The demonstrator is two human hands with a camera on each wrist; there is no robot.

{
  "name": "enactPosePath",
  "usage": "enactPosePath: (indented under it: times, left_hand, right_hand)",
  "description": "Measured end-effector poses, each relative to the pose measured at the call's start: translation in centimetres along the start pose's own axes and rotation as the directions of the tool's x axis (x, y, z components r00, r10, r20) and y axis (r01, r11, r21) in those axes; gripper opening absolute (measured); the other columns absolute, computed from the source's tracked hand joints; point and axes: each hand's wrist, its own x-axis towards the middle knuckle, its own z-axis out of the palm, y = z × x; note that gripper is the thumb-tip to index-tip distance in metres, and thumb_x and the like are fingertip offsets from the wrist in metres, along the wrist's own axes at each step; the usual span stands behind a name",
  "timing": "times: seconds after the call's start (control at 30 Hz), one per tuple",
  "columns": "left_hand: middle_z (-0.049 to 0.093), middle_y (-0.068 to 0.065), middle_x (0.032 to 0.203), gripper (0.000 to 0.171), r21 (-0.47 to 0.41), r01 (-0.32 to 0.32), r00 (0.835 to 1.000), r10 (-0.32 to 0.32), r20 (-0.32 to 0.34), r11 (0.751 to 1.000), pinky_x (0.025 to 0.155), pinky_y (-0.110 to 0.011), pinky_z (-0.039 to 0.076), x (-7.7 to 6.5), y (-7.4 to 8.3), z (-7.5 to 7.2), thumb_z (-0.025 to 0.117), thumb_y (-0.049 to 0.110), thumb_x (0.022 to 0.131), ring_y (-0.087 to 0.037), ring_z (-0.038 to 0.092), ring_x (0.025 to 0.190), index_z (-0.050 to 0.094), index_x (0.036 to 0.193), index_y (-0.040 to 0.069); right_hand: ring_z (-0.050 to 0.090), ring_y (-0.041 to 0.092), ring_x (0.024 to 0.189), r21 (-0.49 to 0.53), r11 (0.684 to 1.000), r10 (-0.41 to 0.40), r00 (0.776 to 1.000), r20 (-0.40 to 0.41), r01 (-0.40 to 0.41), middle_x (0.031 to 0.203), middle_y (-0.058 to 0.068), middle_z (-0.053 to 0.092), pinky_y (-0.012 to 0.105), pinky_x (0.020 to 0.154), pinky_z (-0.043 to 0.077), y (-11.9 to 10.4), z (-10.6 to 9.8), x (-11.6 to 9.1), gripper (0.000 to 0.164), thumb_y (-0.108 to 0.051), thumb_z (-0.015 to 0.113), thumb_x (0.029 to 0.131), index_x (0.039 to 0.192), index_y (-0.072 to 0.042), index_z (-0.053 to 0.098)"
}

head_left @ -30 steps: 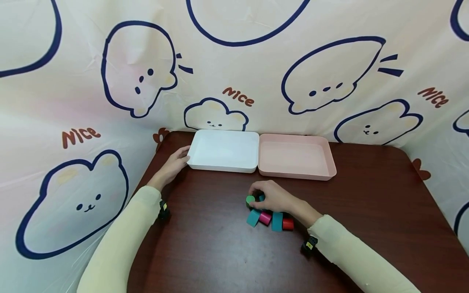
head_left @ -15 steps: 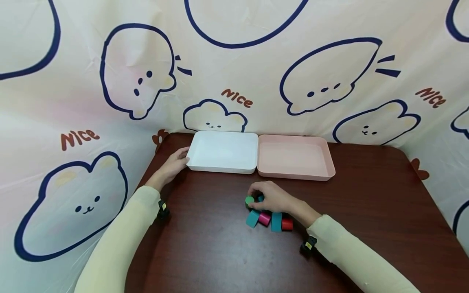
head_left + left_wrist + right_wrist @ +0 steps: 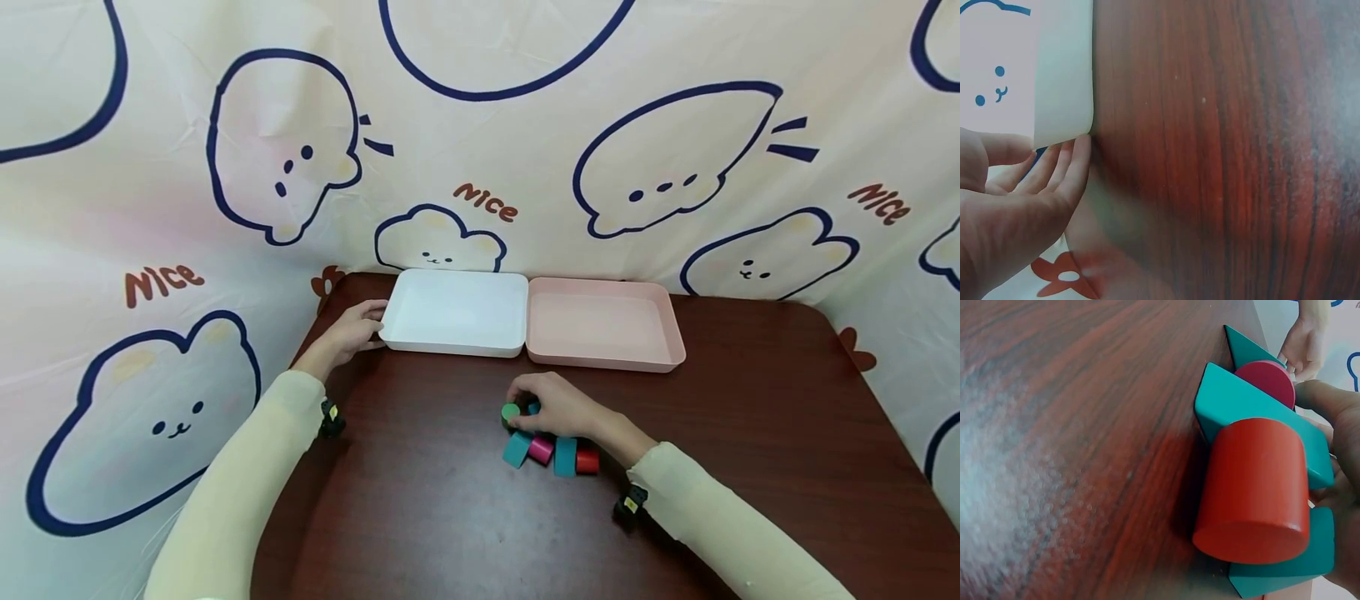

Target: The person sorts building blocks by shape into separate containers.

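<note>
My left hand [image 3: 351,331] is at the left end of the white tray [image 3: 459,347], fingertips right at its wall. In the left wrist view its fingers [image 3: 1079,165] lie fairly straight against the tray's corner. My right hand [image 3: 558,404] pinches a green cylinder [image 3: 511,412] between thumb and finger at the block cluster. A blue block [image 3: 534,408] shows partly under that hand. In front of it lie a teal block [image 3: 517,450], a magenta cylinder [image 3: 541,451], another teal block [image 3: 566,457] and a red cylinder [image 3: 587,462]. The right wrist view shows the red cylinder large, with a teal block [image 3: 1291,556] beside it.
A pink tray [image 3: 606,364] sits against the white tray's right side, both at the back of the brown wooden table [image 3: 420,500]. A cartoon-printed curtain [image 3: 540,150] hangs behind and along the sides.
My left hand has drawn slightly left, its thumb shifting off the tray's rim toward its outer side. The right hand and the blocks look the same.
</note>
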Motion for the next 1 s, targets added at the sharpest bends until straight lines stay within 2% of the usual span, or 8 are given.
enactPosePath:
  times: [0.17,0.4,0.6,0.77,1.0]
  left_hand:
    - [0.037,-0.024,0.162,0.058,0.002,0.018,1.0,-0.018,0.001,1.0,0.118,-0.056,0.042,-0.1,-0.1,0.0,0.036,0.004,0.113,-0.042,0.046,0.143,0.021,0.169,0.009]
    - [0.035,-0.025,0.162,0.059,0.001,0.012,1.0,-0.012,0.002,1.0,0.12,-0.057,0.039,0.0,-0.1,0.2,0.035,0.005,0.114,-0.042,0.045,0.145,0.019,0.17,0.011]
    - [0.033,-0.024,0.165,0.058,-0.001,0.018,1.0,-0.018,0.002,1.0,0.121,-0.056,0.038,-0.2,-0.3,0.1,0.034,0.006,0.115,-0.042,0.044,0.146,0.018,0.17,0.012]
    - [0.033,-0.025,0.165,0.058,0.0,0.015,1.0,-0.015,0.007,1.0,0.121,-0.056,0.038,-0.3,-0.3,0.0,0.034,0.007,0.115,-0.042,0.044,0.146,0.018,0.171,0.013]
    - [0.032,-0.024,0.166,0.058,-0.002,0.014,1.0,-0.014,0.015,1.0,0.121,-0.057,0.037,-0.4,-0.3,0.0,0.034,0.007,0.115,-0.042,0.043,0.147,0.017,0.171,0.013]
  right_hand:
    - [0.062,0.01,0.093,-0.006,1.0,0.003,1.0,0.0,-0.003,0.101,-0.012,0.068,0.031,0.085,0.056,0.0,0.1,0.0,0.019,-0.023,0.082,0.095,0.109,-0.02,0.071]
    - [0.061,0.011,0.091,-0.013,1.0,-0.006,1.0,-0.01,0.006,0.1,-0.008,0.069,0.031,0.083,0.056,-0.4,0.0,0.0,0.018,-0.022,0.082,0.095,0.109,-0.018,0.071]
    - [0.062,0.009,0.091,-0.03,0.999,-0.025,1.0,-0.012,0.025,0.1,-0.01,0.069,0.029,0.083,0.056,-0.4,0.0,0.2,0.018,-0.023,0.081,0.095,0.109,-0.018,0.072]
    - [0.063,0.009,0.09,-0.014,0.999,-0.04,0.999,-0.027,0.039,0.1,-0.009,0.07,0.029,0.081,0.057,-0.4,-0.3,0.4,0.017,-0.022,0.081,0.094,0.109,-0.016,0.073]
    - [0.063,0.012,0.094,0.004,1.0,-0.021,0.999,-0.051,0.021,0.104,-0.007,0.071,0.032,0.085,0.057,-0.3,-1.2,0.9,0.019,-0.022,0.082,0.095,0.111,-0.016,0.074]
